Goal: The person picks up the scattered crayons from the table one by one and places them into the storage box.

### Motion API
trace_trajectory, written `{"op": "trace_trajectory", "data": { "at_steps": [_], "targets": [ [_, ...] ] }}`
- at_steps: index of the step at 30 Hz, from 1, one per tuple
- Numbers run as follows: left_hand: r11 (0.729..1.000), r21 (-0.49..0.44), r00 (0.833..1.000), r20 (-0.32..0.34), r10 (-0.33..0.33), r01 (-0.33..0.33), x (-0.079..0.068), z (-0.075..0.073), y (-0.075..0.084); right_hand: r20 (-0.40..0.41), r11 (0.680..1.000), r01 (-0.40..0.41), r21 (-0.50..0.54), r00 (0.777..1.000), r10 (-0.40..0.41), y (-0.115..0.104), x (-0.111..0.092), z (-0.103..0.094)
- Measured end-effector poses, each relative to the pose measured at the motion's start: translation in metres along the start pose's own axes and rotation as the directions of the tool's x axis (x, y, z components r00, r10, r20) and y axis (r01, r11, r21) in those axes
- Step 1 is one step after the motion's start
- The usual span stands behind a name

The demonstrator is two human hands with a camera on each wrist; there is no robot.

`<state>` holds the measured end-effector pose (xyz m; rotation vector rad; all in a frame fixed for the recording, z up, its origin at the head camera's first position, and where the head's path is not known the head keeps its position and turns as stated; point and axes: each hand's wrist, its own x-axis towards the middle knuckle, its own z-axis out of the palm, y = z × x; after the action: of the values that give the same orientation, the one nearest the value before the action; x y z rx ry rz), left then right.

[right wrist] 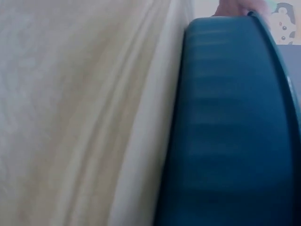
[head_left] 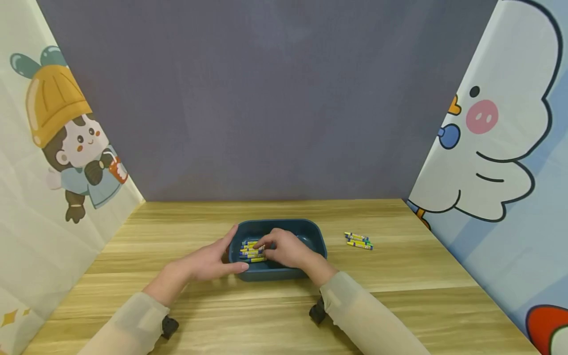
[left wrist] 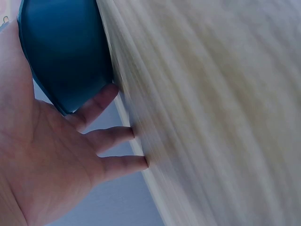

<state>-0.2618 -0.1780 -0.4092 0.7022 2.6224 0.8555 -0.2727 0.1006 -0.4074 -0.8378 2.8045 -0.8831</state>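
Note:
A dark blue rectangular box [head_left: 278, 274] stands on the wooden table, with several yellow crayons [head_left: 251, 253] lying side by side at its left end. My left hand [head_left: 208, 261] is at that end, thumb along the front rim and index finger by the far corner. In the left wrist view, the left hand's other fingers [left wrist: 117, 134] are straight and spread beside the box, tips down at the tabletop. Inside the box my right hand [head_left: 286, 248] bends over the crayons, pinching one between thumb and index finger. The right wrist view shows the box's side wall [right wrist: 225, 122], not the right fingers.
Several more yellow crayons [head_left: 358, 241] lie in a small group on the table [head_left: 390, 276], right of the box. A grey panel [head_left: 275, 108] rises behind the table's back edge. Sheets printed with cartoons [head_left: 501, 123] flank both sides.

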Motion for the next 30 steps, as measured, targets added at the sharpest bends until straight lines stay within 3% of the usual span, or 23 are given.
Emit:
{"op": "trace_trajectory", "data": {
  "at_steps": [6,13,21,30],
  "targets": [
    [0.999,-0.034,1.000,0.011,-0.002,0.003,0.001,0.001,0.000,-0.081,0.999,0.008,0.041,0.997,-0.004,0.005,-0.010,-0.018],
    [1.000,-0.006,1.000,-0.003,-0.027,0.027,-0.001,0.001,0.002,-0.161,0.992,-0.033,0.124,0.986,0.053,0.032,-0.034,-0.062],
    [1.000,0.005,1.000,0.004,-0.024,0.024,0.000,0.001,0.001,-0.238,0.986,-0.114,0.124,0.961,0.141,0.106,-0.073,-0.111],
    [0.999,0.018,0.999,0.008,-0.033,0.033,0.000,0.000,0.001,-0.168,0.968,-0.248,0.022,0.954,0.249,0.180,-0.112,-0.136]
  ]
}}
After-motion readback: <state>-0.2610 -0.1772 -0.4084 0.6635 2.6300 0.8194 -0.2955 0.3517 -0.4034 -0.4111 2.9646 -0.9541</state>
